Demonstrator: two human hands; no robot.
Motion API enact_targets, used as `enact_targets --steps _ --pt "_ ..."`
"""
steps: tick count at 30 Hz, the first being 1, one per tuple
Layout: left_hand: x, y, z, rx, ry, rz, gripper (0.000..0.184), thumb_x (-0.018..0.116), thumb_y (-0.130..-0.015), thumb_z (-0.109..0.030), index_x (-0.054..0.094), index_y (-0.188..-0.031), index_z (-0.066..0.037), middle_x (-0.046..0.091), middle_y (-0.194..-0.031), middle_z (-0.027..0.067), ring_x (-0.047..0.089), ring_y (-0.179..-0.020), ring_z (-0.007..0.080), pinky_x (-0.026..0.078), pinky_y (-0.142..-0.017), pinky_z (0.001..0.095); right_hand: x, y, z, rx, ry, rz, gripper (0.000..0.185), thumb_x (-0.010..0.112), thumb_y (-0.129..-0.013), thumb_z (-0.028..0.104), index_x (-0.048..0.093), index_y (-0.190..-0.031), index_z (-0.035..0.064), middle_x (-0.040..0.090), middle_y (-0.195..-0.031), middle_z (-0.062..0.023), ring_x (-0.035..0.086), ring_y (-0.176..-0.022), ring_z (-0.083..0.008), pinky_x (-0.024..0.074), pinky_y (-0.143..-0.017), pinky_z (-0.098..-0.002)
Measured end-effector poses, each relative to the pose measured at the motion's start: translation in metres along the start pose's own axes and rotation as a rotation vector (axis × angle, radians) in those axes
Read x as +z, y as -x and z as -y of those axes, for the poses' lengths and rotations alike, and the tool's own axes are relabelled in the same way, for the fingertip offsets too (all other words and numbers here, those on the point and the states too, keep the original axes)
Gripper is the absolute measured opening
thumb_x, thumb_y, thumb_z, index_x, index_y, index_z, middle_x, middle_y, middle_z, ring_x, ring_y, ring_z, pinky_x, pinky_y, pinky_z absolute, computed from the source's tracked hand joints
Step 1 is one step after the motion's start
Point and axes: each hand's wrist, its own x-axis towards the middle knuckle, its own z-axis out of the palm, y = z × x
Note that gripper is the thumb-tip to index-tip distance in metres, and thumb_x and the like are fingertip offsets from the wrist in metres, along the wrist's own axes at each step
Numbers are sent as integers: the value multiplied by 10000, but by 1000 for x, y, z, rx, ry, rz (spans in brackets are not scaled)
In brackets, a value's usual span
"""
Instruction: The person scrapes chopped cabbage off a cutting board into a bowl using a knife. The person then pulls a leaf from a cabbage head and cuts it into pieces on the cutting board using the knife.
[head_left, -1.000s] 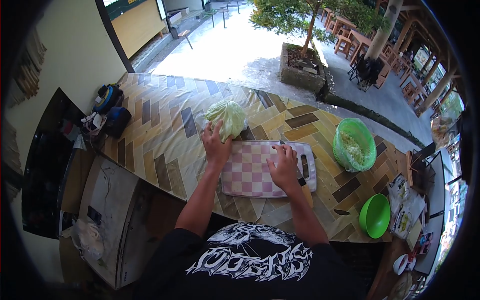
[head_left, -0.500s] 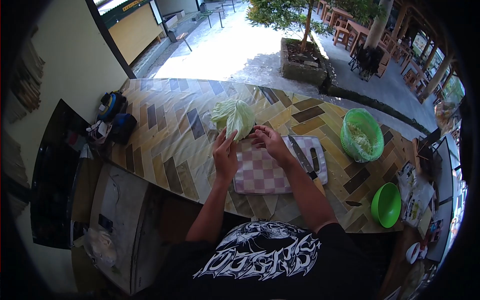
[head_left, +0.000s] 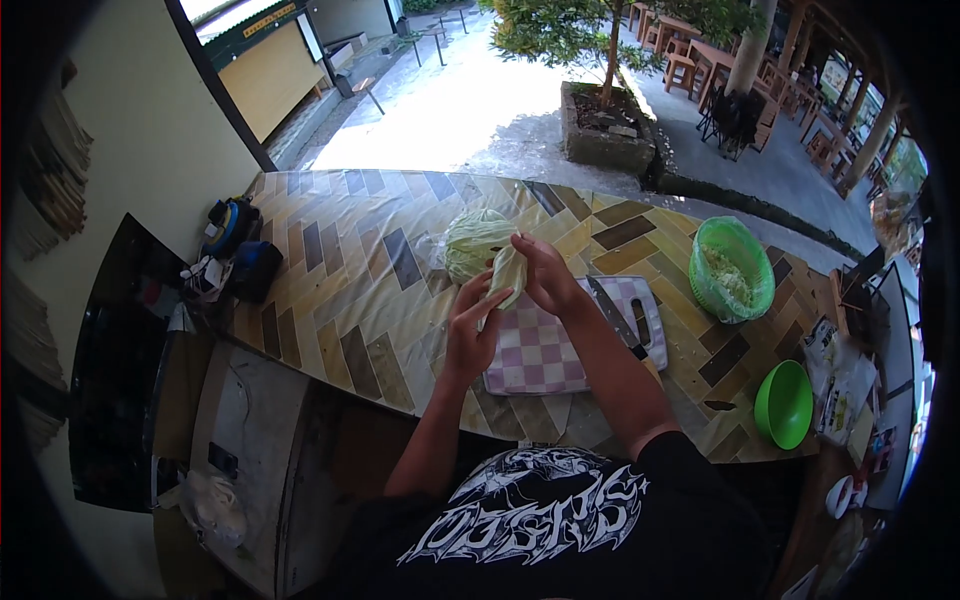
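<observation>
A round, pale green head of cabbage (head_left: 468,256) sits on the table just beyond the upper left corner of the checkered board, and a loose-edged, pale green cabbage leaf (head_left: 511,272) stands up at its near right side; whether the leaf is fully detached, I cannot tell. The left hand (head_left: 474,328) has its fingers partly closed on the leaf's lower part, and the right hand (head_left: 546,276) pinches its upper right edge. Below them lies a pink-and-white checkered rectangular cutting board (head_left: 535,350), with a dark-bladed, wooden-handled knife (head_left: 617,312) resting across its right side. Farther right stand a bright green basket (head_left: 701,286) lined with clear plastic, holding shredded cabbage (head_left: 733,284), and, nearer the person, a glossy green round bowl (head_left: 783,405), all on a table (head_left: 350,262) with a brown-and-grey herringbone covering
</observation>
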Motion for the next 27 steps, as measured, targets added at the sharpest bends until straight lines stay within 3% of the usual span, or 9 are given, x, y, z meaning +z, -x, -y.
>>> enact_targets --steps 4,8,9,12,16,17,20,23,27 --pt "0 7 -2 -127 135 228 469 639 -880 151 815 -1243 -87 607 -1503 160 589 -1400 308 507 -1113 402 -22 35 6 -118 74 -207 437 702 -1050 102 517 -1427 -19 687 -1296 -146 738 -1087 -240 617 -962 -367" --pt "2 11 12 -220 321 372 349 654 -863 59 812 -1155 -51 608 -1518 163 571 -1426 338 461 -1178 441 -50 83 11 -160 35 -483 527 740 -1010 89 487 -1469 33 690 -1312 -115 694 -1208 -239 541 -1091 -412" --pt "3 9 16 -154 321 417 356 644 -839 -28 793 -1162 -41 621 -1507 153 555 -1447 329 419 -1213 445 -51 96 11 -149 25 -495 521 747 -991 62 506 -1452 52 695 -1312 -103 698 -1199 -231 552 -1071 -410" --pt "17 7 16 -246 422 449 423 638 -822 -76 761 -1225 -39 630 -1498 151 545 -1457 314 403 -1224 447 -48 126 4 -186 37 -496 495 756 -985 39 527 -1423 32 706 -1294 -115 718 -1155 -223 594 -1017 -390" --pt "41 0 0 -373 378 446 432 712 -967 -242 691 -1328 -6 697 -1393 145 616 -1348 286 434 -1165 393 -34 145 1 -235 64 -498 487 769 -993 41 525 -1413 15 711 -1310 -130 715 -1180 -220 598 -1019 -404" --pt "49 -2 -3 -345 271 421 421 787 -984 -293 712 -1267 9 725 -1320 143 666 -1241 249 472 -1094 365 -33 148 1 -224 62 -501 479 765 -1000 35 521 -1411 5 710 -1322 -136 715 -1192 -228 597 -1028 -398" --pt "64 -7 -6 -237 90 466 372 832 -959 -240 731 -1210 16 729 -1291 164 684 -1179 215 504 -1024 351 -29 149 -2 -266 44 -505 523 758 -997 13 481 -1441 35 702 -1330 -123 702 -1218 -223 580 -1053 -392" --pt "72 -8 -14 -267 77 384 333 840 -957 -228 747 -1151 26 754 -1203 179 708 -1100 202 529 -958 355 -22 151 3 -302 53 -510 572 779 -972 -13 458 -1443 35 705 -1325 -127 701 -1219 -217 574 -1064 -386" --pt "73 -12 -20 -376 122 430 315 831 -966 -224 762 -1132 34 789 -1040 175 741 -962 216 554 -888 367 -23 143 1 -358 247 -527 595 807 -929 -40 442 -1398 -12 732 -1261 -175 721 -1168 -202 587 -1023 -352"
